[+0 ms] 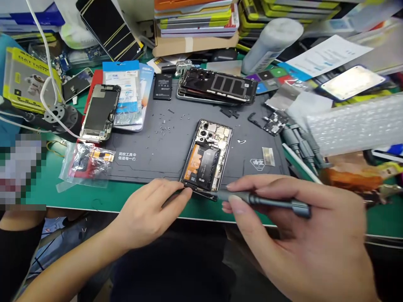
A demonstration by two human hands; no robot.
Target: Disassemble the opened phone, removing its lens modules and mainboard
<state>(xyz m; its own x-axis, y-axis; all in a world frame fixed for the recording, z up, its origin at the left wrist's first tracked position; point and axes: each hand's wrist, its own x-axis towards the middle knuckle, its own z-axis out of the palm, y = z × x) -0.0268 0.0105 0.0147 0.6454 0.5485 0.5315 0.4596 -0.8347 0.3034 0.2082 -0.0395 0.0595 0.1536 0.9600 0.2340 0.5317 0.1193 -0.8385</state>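
Observation:
An opened smartphone (206, 161) lies on the grey mat, its circuit board, cameras and a black-and-orange battery (209, 167) exposed. At its lower end, a narrow black part (204, 194) sits slightly askew. My left hand (153, 209) is closed at the phone's lower left corner, thumb and index finger pinching the end of that part. In my right hand (292, 226) is a dark grey screwdriver (273, 201), held almost level between thumb and fingers. Its blurred tip end points left, close to the black part; whether it touches cannot be made out.
Small screws (162, 128) lie scattered on the grey mat (151, 144). Behind stand stacked phone parts (220, 86) and a loose battery (163, 87). At left lies a phone screen (100, 113); at right, grey screwdrivers (302, 144) and bubble wrap (355, 121).

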